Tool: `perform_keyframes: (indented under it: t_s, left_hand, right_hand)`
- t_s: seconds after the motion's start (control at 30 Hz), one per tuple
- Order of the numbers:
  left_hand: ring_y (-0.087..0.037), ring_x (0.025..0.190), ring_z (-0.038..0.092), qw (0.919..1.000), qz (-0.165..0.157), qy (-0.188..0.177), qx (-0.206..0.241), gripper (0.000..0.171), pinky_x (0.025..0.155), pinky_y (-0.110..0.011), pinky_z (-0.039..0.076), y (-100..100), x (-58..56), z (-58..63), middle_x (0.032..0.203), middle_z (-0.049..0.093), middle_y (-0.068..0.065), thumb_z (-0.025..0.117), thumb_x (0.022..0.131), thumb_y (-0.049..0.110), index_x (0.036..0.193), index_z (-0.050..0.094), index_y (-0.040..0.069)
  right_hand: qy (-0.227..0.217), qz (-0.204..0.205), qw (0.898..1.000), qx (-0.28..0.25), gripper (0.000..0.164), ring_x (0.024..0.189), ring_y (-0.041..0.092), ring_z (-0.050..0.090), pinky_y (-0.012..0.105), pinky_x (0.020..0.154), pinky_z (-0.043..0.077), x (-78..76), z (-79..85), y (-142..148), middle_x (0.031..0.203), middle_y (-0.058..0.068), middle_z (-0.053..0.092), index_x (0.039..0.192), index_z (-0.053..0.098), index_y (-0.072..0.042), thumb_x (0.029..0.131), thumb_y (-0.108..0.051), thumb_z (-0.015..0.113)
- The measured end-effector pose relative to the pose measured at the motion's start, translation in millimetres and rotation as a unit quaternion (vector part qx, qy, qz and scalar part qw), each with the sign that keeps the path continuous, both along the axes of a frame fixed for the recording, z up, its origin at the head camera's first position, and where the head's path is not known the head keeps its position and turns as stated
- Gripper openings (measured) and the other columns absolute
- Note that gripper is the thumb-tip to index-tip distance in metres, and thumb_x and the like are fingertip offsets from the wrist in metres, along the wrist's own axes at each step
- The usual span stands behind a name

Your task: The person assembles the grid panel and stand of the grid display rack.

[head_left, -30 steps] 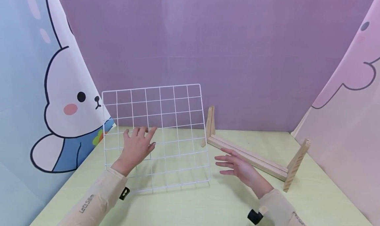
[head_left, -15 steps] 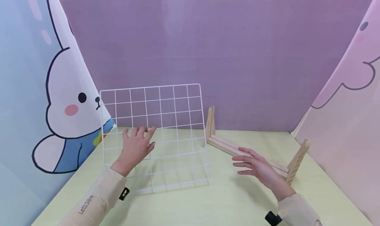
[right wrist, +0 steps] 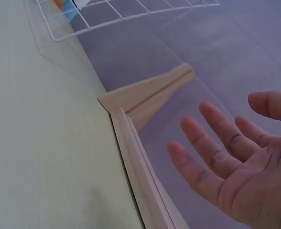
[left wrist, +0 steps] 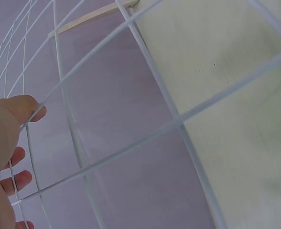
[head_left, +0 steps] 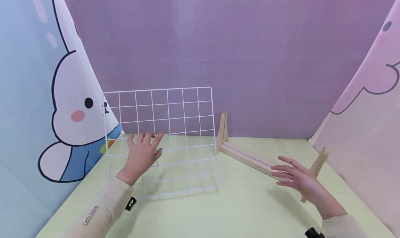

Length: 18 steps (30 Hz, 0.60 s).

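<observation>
A white wire grid panel (head_left: 184, 117) stands nearly upright on the left half of the table in the head view. My left hand (head_left: 140, 156) grips it by wires near its middle, fingers through the mesh. The left wrist view shows the thumb (left wrist: 24, 107) across one wire (left wrist: 179, 120). To the right lies a wooden stand (head_left: 245, 158), a grooved bar with a short upright (right wrist: 155, 93) at each end. My right hand (head_left: 301, 180) hovers in front of its near end with fingers spread and holding nothing, hiding part of the bar and near upright.
The pale table (head_left: 243, 213) reaches back to a purple cloth backdrop (head_left: 265, 67). A cloth with a cartoon rabbit (head_left: 70, 88) hangs along the left side, and a pink printed cloth (head_left: 372, 133) along the right.
My right hand has moved right, away from the grid panel and along the stand to its near end. The left hand keeps its grip, and the panel has turned slightly.
</observation>
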<state>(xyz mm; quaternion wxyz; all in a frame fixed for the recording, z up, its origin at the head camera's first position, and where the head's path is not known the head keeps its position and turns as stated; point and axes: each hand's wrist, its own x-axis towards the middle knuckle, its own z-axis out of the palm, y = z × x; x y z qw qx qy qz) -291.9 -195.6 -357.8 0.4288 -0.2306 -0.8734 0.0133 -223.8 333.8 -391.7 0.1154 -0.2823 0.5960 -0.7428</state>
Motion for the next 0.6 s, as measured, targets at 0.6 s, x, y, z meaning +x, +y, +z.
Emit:
perform_keyframes:
  t_s: [0.6]
  left_hand:
    - [-0.043,0.097,0.055,0.9994,-0.012,0.033,0.001,0.062,0.089,-0.075,0.035,-5,1.6,2.7,0.105,0.059,-0.019,0.087,0.074,0.021,0.128,0.057,0.012]
  right_hand:
    - [0.028,0.055,0.995,-0.080,0.058,0.124,0.027,0.058,0.043,0.097,0.050,24.6,-10.8,81,0.137,0.015,0.059,0.144,0.047,-0.006,0.104,0.006,0.006]
